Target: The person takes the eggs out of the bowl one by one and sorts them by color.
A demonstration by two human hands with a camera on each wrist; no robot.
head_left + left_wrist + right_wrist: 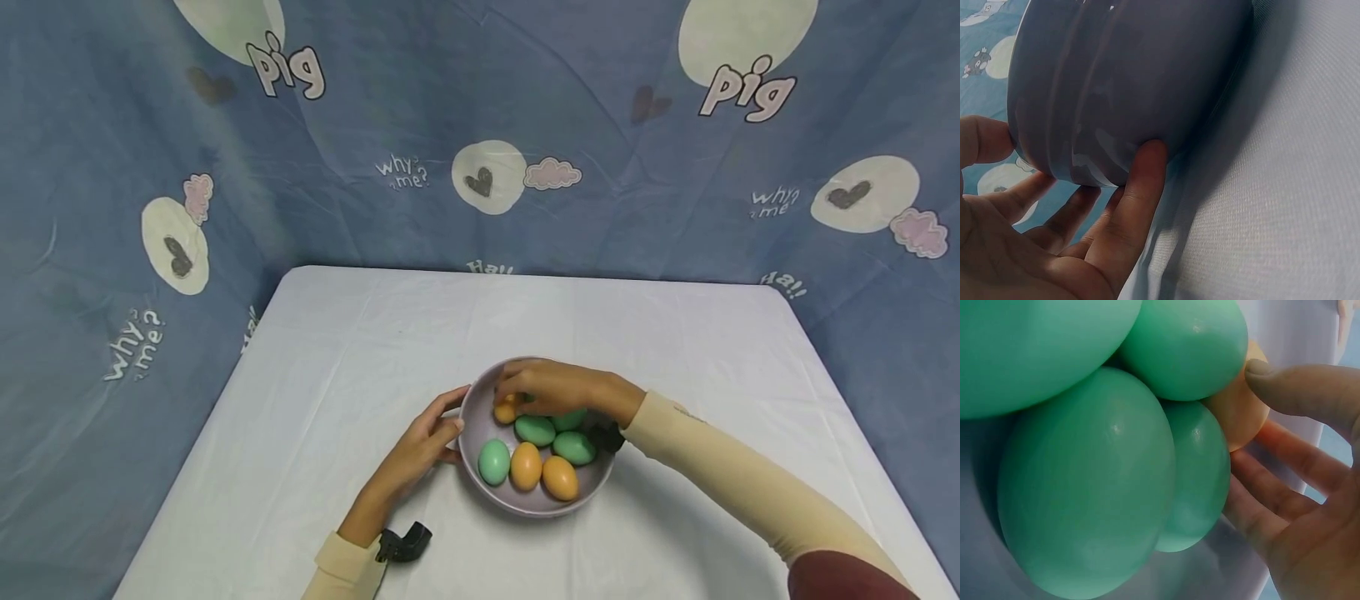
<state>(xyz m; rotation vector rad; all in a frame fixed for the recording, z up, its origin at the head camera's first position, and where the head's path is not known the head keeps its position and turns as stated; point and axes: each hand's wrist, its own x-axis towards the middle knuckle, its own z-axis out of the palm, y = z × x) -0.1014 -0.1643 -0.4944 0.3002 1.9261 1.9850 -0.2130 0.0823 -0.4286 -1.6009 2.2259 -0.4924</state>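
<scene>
A mauve-grey bowl point(471, 423) on the white table holds several green and orange eggs. My left hand point(420, 442) rests against the bowl's left side. In the left wrist view its fairly straight fingers point(1141, 181) touch the outer wall, with the thumb by the rim. Reaching over the bowl, my right hand point(558, 385) pinches an orange egg point(506, 410) near the far left wall. The right wrist view shows the thumb on one side of that orange egg point(1241, 412) and fingers on the other. Green eggs point(1085, 487) partly hide it and sit close by.
A light green egg point(494, 462) and two orange eggs point(526, 467) lie at the bowl's near side. The white tabletop point(360, 350) extends around the bowl. A blue patterned cloth point(480, 92) hangs behind and at both sides.
</scene>
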